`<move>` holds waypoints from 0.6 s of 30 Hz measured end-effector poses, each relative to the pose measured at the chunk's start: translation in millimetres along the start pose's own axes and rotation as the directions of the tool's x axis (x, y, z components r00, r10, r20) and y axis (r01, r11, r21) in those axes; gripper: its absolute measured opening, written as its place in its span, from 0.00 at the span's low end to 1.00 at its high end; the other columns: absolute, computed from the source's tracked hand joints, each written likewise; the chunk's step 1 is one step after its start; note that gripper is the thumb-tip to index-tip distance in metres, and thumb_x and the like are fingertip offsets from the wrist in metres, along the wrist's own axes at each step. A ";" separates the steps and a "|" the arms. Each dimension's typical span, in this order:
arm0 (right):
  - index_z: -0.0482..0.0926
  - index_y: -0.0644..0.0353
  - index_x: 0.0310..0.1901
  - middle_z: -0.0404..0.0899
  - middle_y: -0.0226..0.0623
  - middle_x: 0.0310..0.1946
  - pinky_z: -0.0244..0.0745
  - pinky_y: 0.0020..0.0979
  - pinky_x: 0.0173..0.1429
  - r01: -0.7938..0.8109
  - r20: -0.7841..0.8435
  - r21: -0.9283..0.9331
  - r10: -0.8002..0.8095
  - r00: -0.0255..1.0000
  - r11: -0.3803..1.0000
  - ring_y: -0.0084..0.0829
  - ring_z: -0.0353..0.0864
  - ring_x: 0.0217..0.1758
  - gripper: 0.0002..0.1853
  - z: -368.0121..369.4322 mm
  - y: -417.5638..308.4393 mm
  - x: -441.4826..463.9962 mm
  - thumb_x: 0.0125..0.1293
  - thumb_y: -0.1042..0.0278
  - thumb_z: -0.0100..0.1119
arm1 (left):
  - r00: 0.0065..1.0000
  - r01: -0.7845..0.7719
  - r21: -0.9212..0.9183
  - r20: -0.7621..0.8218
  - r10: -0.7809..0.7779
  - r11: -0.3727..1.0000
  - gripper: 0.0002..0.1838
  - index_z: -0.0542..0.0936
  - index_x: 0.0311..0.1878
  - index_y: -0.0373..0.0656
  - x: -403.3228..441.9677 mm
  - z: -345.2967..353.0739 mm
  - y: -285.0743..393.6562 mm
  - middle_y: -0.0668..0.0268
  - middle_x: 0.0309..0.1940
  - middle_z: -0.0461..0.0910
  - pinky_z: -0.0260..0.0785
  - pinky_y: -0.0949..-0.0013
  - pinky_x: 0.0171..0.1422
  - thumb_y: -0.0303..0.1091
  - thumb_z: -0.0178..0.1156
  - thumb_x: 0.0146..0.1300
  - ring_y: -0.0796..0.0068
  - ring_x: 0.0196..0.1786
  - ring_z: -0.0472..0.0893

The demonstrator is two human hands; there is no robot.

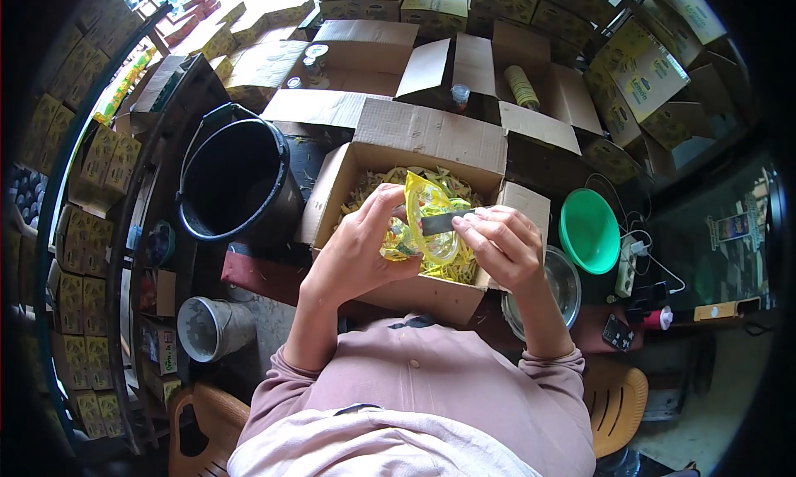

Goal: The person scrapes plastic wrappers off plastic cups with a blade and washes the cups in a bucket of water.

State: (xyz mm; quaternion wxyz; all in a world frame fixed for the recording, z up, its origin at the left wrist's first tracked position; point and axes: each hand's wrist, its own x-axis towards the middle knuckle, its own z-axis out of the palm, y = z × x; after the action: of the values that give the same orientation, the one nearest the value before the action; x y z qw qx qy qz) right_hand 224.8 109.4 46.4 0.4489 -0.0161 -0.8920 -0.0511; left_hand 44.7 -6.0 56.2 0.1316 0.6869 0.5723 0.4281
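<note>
My left hand (355, 246) is closed around a clear plastic cup with a yellow printed rim (414, 207), tilted on its side over an open cardboard box (431, 137). Between the thumb and fingers of my right hand (507, 243) is a flat, dark grey blade-like strip (439, 222); its left end meets the yellow rim, though I cannot tell whether it cuts in. Beneath both hands, the box holds a heap of yellow and pale shreds (464, 271). My left hand hides part of the cup.
A black bucket (278, 158) stands left of the box, above a smaller grey bucket (236, 332). On the right are a green bowl (590, 228), a clear round container (566, 282), a power strip (626, 274) with cables and a phone (618, 333). More open boxes (365, 41) line the back.
</note>
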 end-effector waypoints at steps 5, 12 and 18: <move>0.81 0.59 0.34 0.76 0.30 0.27 0.77 0.27 0.40 0.009 0.013 0.002 -0.009 1.000 1.000 0.25 0.78 0.33 0.11 -1.7 1.6 0.6 0.44 0.74 0.63 | 0.998 -0.026 -0.016 0.056 0.027 1.000 0.37 0.60 0.55 0.35 1.0 5.8 -1.4 0.51 0.50 0.67 0.72 0.64 0.46 0.32 0.67 0.42 0.55 0.47 0.74; 0.81 0.59 0.32 0.76 0.30 0.26 0.78 0.28 0.40 0.041 -0.038 -0.030 -0.042 0.998 0.999 0.25 0.78 0.33 0.08 -2.0 2.4 0.9 0.46 0.74 0.62 | 0.999 -0.001 -0.121 0.045 0.007 0.993 0.38 0.60 0.55 0.34 -1.9 9.5 -6.3 0.50 0.47 0.69 0.70 0.64 0.47 0.34 0.68 0.41 0.54 0.48 0.74; 0.81 0.60 0.31 0.75 0.30 0.26 0.78 0.28 0.40 0.086 -0.051 -0.036 -0.088 0.995 0.996 0.25 0.79 0.32 0.07 -1.4 3.8 2.6 0.46 0.73 0.62 | 0.994 0.011 -0.233 0.109 0.015 0.972 0.39 0.60 0.56 0.33 -1.9 10.7 -8.1 0.49 0.45 0.70 0.67 0.64 0.50 0.34 0.68 0.41 0.53 0.47 0.74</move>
State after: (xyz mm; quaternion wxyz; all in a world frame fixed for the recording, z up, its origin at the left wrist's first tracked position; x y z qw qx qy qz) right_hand 224.6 113.1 49.6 0.4693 0.0167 -0.8787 -0.0861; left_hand 47.2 -1.8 43.5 0.2421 0.6899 0.5092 0.4540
